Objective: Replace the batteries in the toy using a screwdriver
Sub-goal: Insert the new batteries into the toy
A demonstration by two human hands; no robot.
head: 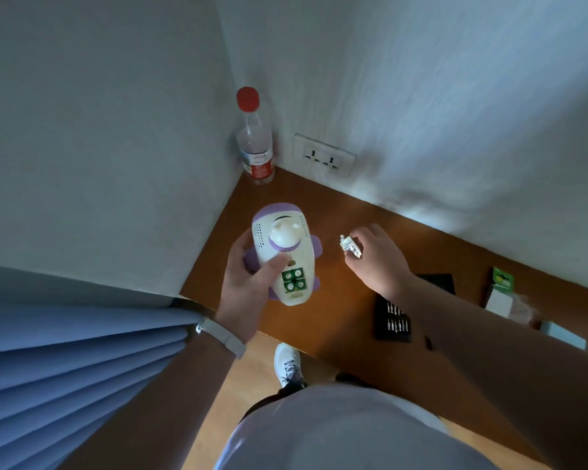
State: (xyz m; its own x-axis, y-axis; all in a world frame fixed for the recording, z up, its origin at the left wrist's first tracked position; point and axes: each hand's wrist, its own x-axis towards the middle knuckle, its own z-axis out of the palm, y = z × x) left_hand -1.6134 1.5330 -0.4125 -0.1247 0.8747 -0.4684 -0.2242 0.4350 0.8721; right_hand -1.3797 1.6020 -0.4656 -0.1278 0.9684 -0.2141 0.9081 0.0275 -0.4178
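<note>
Above the tabletop corner: a person stands at a brown tabletop [319, 212] set against 2 white walls, with both hands raised over it.
Toy: a white and purple toy [282, 252] is held clear of the tabletop, underside turned toward the camera so that the battery bay faces the viewer.
Battery bay: the open compartment [293, 280] shows 4 green-ringed cells seated 2 by 2; whether these are the old or the new set cannot be told.
Left hand: the left hand [252, 283] is clamped on the toy, fingers behind the body and thumb across the front just above the bay, probably to steady it for access.
Right hand: the right hand [375, 256] is closed in a pinch on a small white part [350, 246], held apart from the toy and just above the tabletop; it looks like the bay cover, though its detail is too small to confirm.
Tool supply: a black bit case [392, 320] lies open near the tabletop edge, within reach of the right hand; no screwdriver is visible in either hand.
Spares: a green and white pack [502, 283], likely batteries, lies further right.
Bystander object: a red-capped bottle [255, 144] stands in the corner, well apart from the work.
</note>
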